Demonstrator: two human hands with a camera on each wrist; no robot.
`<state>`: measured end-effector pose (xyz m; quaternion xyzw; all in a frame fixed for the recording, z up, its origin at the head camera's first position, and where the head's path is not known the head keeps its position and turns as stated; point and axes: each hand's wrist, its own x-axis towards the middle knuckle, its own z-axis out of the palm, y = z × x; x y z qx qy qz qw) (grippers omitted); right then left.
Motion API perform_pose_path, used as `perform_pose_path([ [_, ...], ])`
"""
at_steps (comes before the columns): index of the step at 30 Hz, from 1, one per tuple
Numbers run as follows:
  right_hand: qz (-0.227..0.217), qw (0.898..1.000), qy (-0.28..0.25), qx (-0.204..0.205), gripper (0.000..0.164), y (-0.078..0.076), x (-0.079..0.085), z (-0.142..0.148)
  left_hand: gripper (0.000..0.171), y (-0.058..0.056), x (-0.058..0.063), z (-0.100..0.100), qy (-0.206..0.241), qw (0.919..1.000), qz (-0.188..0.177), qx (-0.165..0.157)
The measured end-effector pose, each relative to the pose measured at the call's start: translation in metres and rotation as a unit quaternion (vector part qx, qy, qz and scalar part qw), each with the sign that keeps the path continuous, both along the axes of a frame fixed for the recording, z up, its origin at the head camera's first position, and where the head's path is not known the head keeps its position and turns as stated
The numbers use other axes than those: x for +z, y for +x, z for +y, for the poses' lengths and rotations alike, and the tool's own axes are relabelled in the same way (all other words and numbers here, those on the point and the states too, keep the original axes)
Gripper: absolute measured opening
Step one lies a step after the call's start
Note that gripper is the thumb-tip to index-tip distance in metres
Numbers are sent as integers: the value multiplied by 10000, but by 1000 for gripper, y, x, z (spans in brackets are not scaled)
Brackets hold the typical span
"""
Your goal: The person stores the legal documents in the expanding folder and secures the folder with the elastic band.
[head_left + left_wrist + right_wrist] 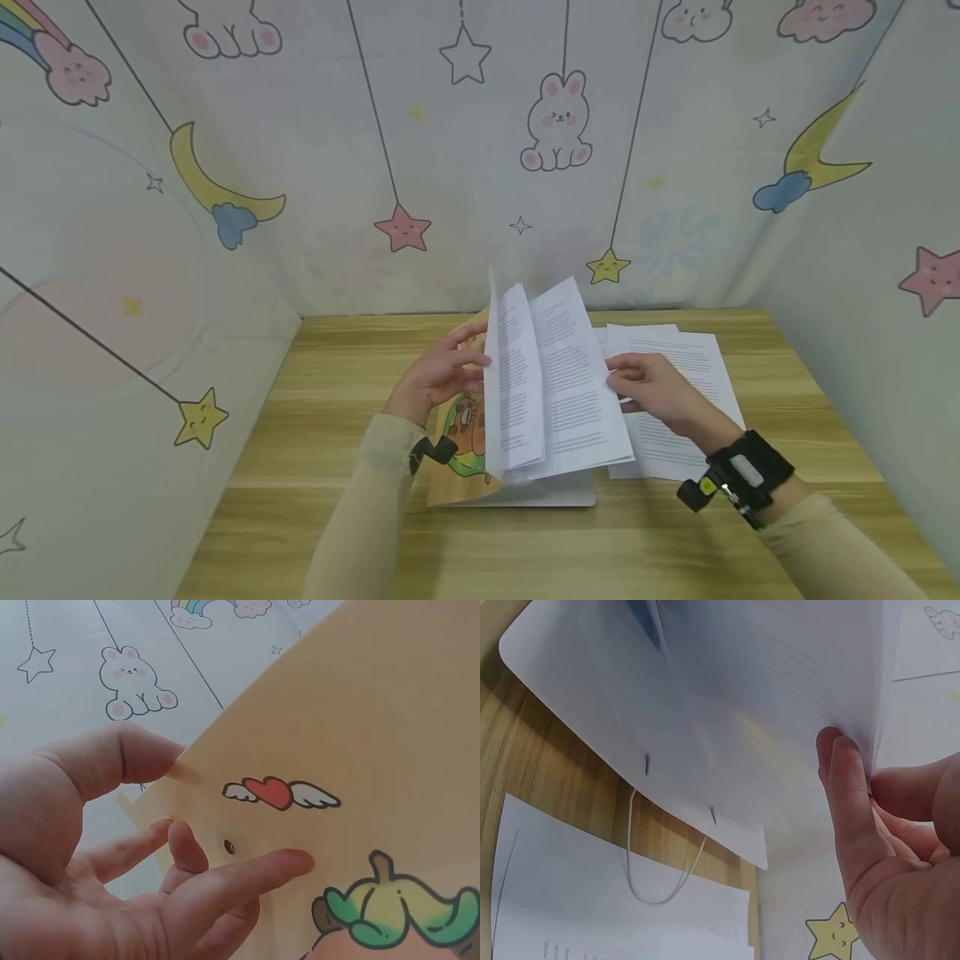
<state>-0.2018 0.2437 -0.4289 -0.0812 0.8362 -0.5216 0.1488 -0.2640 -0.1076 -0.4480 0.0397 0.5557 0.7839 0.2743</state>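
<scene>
cartoon cover (467,427) partly behind left hand (441,372), raised printed sheets (576,383) illegible

One folder (463,433), two-plus loose sheets (667,454)

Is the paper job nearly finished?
Not quite, I think. Done: the folder is open. In hand: the left fingers hold its orange cover, the right fingers pinch pages. Maybe left to do: the loose printed sheets lying beside it.
</scene>
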Motion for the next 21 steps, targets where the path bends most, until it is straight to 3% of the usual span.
perform_pose_path([
  [21, -58, 9999, 74, -62, 43, -5, -6, -19, 72, 2, 4, 1, -29, 10000, -32, 26],
])
